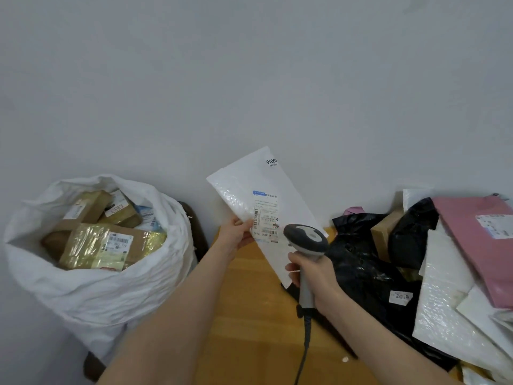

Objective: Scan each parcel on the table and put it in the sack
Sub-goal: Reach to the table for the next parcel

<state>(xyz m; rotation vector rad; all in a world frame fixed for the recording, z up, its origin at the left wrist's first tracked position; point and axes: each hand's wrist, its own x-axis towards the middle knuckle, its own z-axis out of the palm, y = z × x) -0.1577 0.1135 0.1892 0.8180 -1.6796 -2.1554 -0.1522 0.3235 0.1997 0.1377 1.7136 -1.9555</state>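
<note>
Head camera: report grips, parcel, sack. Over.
White parcel held up, left grip pinching its label edge. Right grip holds scanner, head at the label. Sack open at left, boxes inside; nothing blocking.

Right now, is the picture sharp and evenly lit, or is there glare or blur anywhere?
Head view: soft, even light, faint shadows; glare on the taped boxes in the sack and the black bag; small print on the label of the white mailer blurs; the scanner looks fairly sharp.

I was looking at a parcel-sorting room: stuffed white sack (97,295) left, heaped mailers (444,301) right, bare wall (249,65) far.
</note>
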